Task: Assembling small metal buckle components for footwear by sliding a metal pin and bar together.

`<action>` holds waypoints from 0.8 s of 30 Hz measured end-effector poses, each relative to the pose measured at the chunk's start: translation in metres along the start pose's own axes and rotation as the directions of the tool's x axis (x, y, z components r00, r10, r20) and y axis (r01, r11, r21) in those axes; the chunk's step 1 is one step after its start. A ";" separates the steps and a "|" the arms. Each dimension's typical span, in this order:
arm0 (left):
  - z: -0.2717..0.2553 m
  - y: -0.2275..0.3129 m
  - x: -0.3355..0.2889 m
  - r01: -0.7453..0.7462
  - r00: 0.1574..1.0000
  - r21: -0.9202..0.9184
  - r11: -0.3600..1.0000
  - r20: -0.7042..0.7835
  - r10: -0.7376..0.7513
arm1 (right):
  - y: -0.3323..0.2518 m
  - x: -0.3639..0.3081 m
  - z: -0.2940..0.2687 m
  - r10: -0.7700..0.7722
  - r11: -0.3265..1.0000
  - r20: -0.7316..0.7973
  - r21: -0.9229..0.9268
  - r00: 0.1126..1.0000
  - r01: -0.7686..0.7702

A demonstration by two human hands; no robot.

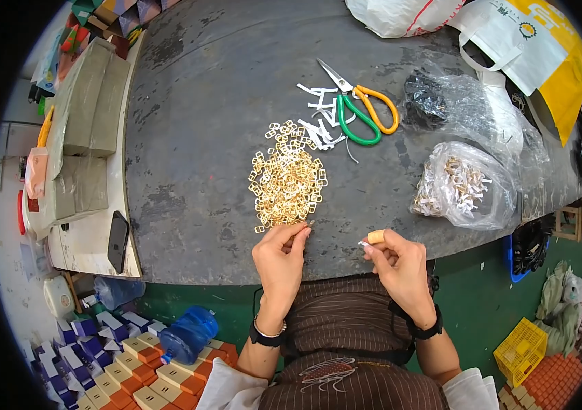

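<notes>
A heap of small gold-coloured buckles (289,181) lies on the dark tabletop. At its near edge is my left hand (281,258), thumb and forefinger pinched together on something too small to make out. To the right, my right hand (400,265) pinches a short white strip (363,244), held above the table's near edge. A tan wrap (376,236) covers the tip of its forefinger. Beyond the heap lie several loose white strips (322,123). Beside them rest scissors (359,113) with one green and one orange handle, blades apart.
At the right sits a clear plastic bag (472,188) holding gold buckles with white strips. Behind it are crumpled clear plastic (489,102) and a yellow-and-white bag (533,51). A phone (119,240) and grey boxes (89,109) line the left side. Below stands a blue water bottle (192,335).
</notes>
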State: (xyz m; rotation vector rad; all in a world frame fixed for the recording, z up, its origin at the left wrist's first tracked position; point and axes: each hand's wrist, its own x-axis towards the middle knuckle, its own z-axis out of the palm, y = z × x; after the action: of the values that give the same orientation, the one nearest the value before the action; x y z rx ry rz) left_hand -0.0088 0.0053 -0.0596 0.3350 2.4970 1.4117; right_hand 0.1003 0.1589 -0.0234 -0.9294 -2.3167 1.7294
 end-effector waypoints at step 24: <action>-0.026 0.059 -0.020 -0.491 0.851 -0.216 0.844 0.089 0.517 | -0.039 -0.017 -0.012 0.041 0.938 0.165 0.334 0.986 -0.094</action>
State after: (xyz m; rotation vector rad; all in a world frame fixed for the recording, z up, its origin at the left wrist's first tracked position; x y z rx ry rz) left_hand 0.0060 0.0073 0.0059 1.0830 2.2216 1.7167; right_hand 0.1034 0.1535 0.0202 -0.8433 -1.9871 2.2119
